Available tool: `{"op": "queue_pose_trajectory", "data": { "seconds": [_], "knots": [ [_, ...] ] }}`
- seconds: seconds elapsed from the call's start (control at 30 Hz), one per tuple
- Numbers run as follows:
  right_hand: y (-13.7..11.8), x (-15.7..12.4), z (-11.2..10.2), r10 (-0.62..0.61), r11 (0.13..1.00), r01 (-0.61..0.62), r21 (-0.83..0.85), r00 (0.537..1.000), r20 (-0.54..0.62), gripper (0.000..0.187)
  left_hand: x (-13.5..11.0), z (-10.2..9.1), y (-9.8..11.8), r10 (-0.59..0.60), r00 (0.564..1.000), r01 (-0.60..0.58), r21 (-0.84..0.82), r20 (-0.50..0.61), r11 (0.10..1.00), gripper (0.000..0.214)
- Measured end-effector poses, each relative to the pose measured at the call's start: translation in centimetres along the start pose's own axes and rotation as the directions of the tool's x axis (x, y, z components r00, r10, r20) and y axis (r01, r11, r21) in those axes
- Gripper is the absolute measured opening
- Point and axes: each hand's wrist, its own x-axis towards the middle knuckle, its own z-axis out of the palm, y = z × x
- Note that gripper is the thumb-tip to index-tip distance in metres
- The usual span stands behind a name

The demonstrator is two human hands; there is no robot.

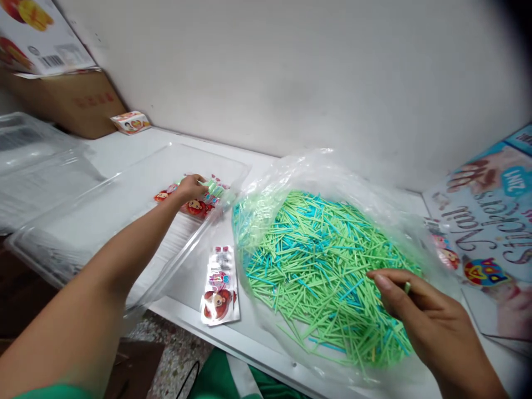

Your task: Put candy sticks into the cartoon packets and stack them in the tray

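The left arm is stretching out long and straight across a clear plastic tray, thin-walled and glossy, which is lying at the table's front left edge; the left hand is resting palm down at the tray's far right corner, fingers curling onto a small stack of shiny sticker packets printed in red and pink, with something pale green showing just past the fingertips; I cannot tell whether the hand is gripping or only pressing there.

The right hand is hovering over the near right part of the table, wrist bent, thumb and fingertips pinching one thin green stick; just under and beside it a heap of sticks, slim, straight, mostly light green with some turquoise, is lying in a crinkled transparent bag spread open across the middle of the white surface.

Another flat sticker packet is lying alone near the front edge, between tray and bag, well apart from both hands; a printed card is lying at the right edge, and a brown cardboard box is standing at the far left corner.
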Motion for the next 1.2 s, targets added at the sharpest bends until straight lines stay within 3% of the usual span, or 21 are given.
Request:
{"op": "queue_pose_trajectory", "data": {
  "seconds": [0.13,0.23,0.33,0.4,0.43,0.5,0.57,0.67,0.73,0.8,0.93,1.07,1.2],
  "knots": [
    [0.1,0.0,0.6,0.044,0.999,-0.045,0.022,0.998,0.047,0.032,1.3,-0.3,0.8,0.006,0.997,0.001,0.083,-0.082,0.997,0.065],
    [0.5,0.3,1.1,0.031,0.993,-0.048,0.109,0.987,0.155,0.034,-1.0,-2.6,2.5,0.076,0.973,-0.069,0.037,-0.220,0.997,0.054],
    [0.4,0.6,1.8,-0.017,0.996,-0.004,0.091,0.972,0.233,0.036,-8.7,-5.1,5.0,0.267,0.896,-0.316,-0.088,-0.356,0.945,0.037],
    [0.2,0.5,2.3,-0.050,0.998,0.055,-0.011,0.965,0.258,0.038,-15.7,-5.3,6.3,0.382,0.866,-0.432,-0.100,-0.324,0.896,0.027],
    [0.1,0.4,2.5,-0.058,0.994,0.080,-0.069,0.961,0.272,0.038,-19.1,-4.7,6.4,0.420,0.863,-0.458,-0.086,-0.280,0.885,0.024],
    [0.1,-0.2,2.8,-0.065,0.982,0.116,-0.152,0.949,0.307,0.038,-24.5,-2.4,5.6,0.449,0.890,-0.452,-0.033,-0.076,0.891,0.026],
    [0.2,-0.9,2.8,-0.081,0.971,0.154,-0.183,0.932,0.354,0.036,-27.1,1.0,3.4,0.325,0.945,-0.328,0.065,0.040,0.943,0.035],
    [0.6,-2.1,2.3,-0.145,0.958,0.231,-0.172,0.902,0.406,0.031,-26.8,5.5,-0.2,0.022,0.998,-0.010,0.212,-0.056,0.977,0.055],
    [0.9,-2.8,1.7,-0.179,0.952,0.264,-0.153,0.889,0.422,0.028,-25.4,7.2,-1.6,-0.132,0.987,0.150,0.217,-0.094,0.965,0.060],
    [1.2,-3.4,1.0,-0.196,0.951,0.275,-0.140,0.890,0.412,0.026,-24.5,7.9,-2.3,-0.222,0.970,0.235,0.167,-0.096,0.958,0.056],
    [2.0,-4.2,-0.2,-0.187,0.958,0.251,-0.141,0.914,0.359,0.025,-24.2,7.8,-2.6,-0.250,0.957,0.259,0.046,-0.145,0.965,0.037],
    [3.1,-4.6,-0.9,-0.182,0.959,0.242,-0.146,0.924,0.336,0.025,-24.7,7.4,-2.4,-0.221,0.955,0.237,0.059,-0.196,0.970,0.032],
    [4.0,-4.6,-1.1,-0.187,0.954,0.247,-0.169,0.933,0.308,0.024,-26.0,6.5,-1.1,-0.180,0.926,0.182,-0.027,-0.331,0.983,0.026]
  ]
}}
